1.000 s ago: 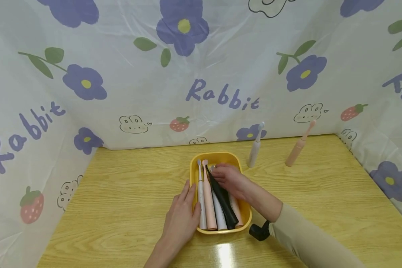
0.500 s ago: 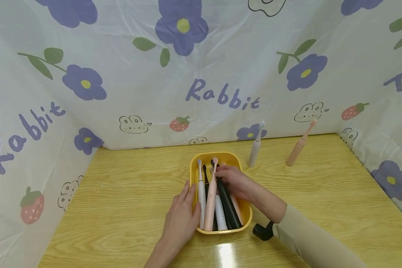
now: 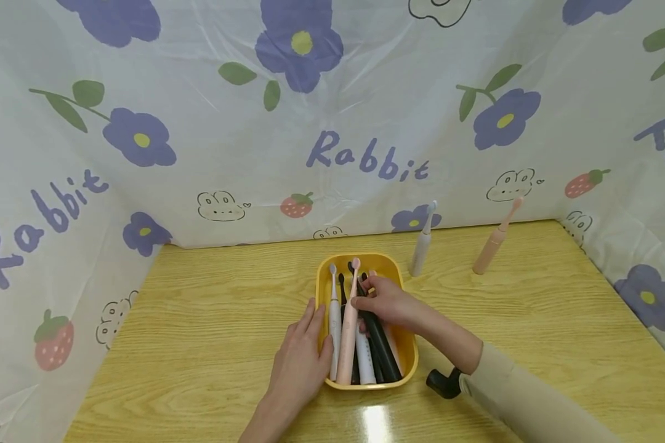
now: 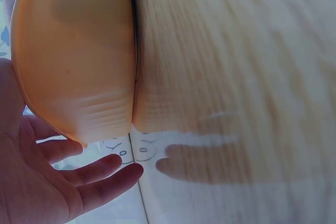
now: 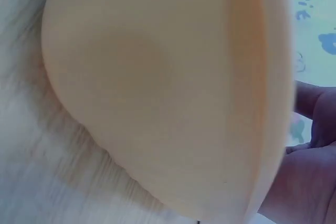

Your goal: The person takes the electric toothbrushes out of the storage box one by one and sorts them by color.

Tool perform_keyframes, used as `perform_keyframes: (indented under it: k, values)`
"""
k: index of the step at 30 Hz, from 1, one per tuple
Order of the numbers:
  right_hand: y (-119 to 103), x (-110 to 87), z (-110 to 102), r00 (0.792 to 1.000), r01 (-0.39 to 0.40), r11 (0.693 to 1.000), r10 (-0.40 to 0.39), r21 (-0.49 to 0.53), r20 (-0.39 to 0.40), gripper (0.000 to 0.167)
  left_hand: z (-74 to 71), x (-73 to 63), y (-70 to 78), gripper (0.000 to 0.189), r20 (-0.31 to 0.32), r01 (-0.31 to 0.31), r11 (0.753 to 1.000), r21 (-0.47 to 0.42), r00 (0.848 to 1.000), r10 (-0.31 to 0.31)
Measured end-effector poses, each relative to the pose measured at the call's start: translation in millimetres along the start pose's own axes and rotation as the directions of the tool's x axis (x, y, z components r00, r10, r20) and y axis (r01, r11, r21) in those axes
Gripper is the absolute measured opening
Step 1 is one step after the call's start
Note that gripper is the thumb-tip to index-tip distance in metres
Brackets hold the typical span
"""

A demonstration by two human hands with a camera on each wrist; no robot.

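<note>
A yellow plastic bin (image 3: pixel 411 369) holds several electric toothbrushes. My left hand (image 3: pixel 302 357) rests along its left side, with straight fingers outside the wall and the thumb at the rim. In the left wrist view, the fingers of that hand (image 4: pixel 63 177) are spread beside the bin. Reaching over the right rim, my right hand (image 3: pixel 390 301) pinches a pink toothbrush (image 3: pixel 348 351), its thumb on the upper handle and a fingertip showing below. A black toothbrush (image 3: pixel 385 351) runs beneath that hand. White toothbrushes (image 3: pixel 335 332) lie alongside. In the right wrist view, the bin wall hides most fingers.
Behind the bin to the right, a white toothbrush (image 3: pixel 421 252) stands upright on the wooden table (image 3: pixel 216 344). A pink toothbrush (image 3: pixel 490 249) stands farther right. A patterned cloth (image 3: pixel 244 154) hangs behind and at both sides. A black wrist-camera piece (image 3: pixel 443 383) sticks out below the right sleeve.
The pink toothbrush's head has shifted right, over a black one, uncovering another black toothbrush to its left. My right hand has moved slightly right, its fingers curling in. The left hand stays put.
</note>
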State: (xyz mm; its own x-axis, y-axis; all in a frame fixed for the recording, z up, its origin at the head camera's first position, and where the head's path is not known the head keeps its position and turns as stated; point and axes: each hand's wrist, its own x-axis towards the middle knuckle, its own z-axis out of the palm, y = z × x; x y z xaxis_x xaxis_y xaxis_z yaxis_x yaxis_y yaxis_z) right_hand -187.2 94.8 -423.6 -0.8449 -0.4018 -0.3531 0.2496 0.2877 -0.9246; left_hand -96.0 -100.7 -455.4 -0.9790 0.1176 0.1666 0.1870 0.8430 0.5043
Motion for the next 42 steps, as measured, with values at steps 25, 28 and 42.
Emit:
perform_keyframes:
  k: [25, 28, 42]
  values:
    - [9.6, -17.2, -11.6, 0.983, -0.053, 0.937, -0.012, 0.346, 0.186, 0.043, 0.6, 0.1, -0.1, 0.054, -0.008, -0.013, 1.000, -0.003, 1.000, 0.013]
    - [9.5, -22.0, -14.2, 0.986, -0.024, 0.932, -0.037, 0.361, 0.160, 0.047, 0.6, -0.1, 0.2, 0.054, -0.010, -0.015, 1.000, -0.004, 1.000, 0.015]
    - [-3.9, -59.6, -58.9, 0.976, 0.219, 0.895, -0.209, 0.388, -0.069, 0.037, 1.1, -1.0, 0.1, 0.053, -0.015, -0.015, 1.000, -0.019, 1.000, 0.015]
